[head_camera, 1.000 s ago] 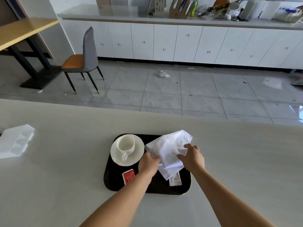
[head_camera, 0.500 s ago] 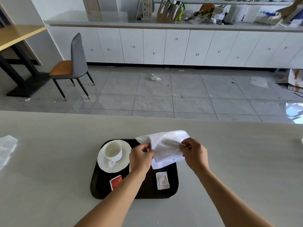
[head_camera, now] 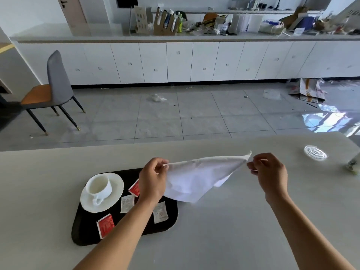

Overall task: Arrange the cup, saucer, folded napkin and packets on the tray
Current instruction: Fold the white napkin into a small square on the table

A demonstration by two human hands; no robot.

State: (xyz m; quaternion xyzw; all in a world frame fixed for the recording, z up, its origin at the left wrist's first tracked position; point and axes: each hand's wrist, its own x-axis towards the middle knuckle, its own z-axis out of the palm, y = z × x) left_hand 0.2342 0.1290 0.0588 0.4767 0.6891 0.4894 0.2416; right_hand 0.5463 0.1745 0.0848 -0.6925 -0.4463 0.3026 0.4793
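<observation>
A white cloth napkin (head_camera: 196,177) hangs spread in the air above the table, to the right of the black tray (head_camera: 85,232). My left hand (head_camera: 153,182) pinches its left corner and my right hand (head_camera: 269,172) pinches its right corner. On the tray a white cup (head_camera: 99,187) stands on a white saucer (head_camera: 115,191) at the left. Two red packets (head_camera: 106,225) (head_camera: 134,189) and two white packets (head_camera: 127,203) (head_camera: 160,212) lie on the tray beside the saucer; my left forearm hides part of the tray.
A clear glass dish (head_camera: 315,154) sits at the table's far right, with a small object (head_camera: 351,166) beside it. Beyond the table's far edge are tiled floor, a grey chair (head_camera: 52,90) and white cabinets (head_camera: 175,61).
Both hands lifted the napkin off the tray and pulled its corners apart, spreading it out to the right. Packets that lay under it now show. The view tilted up and right.
</observation>
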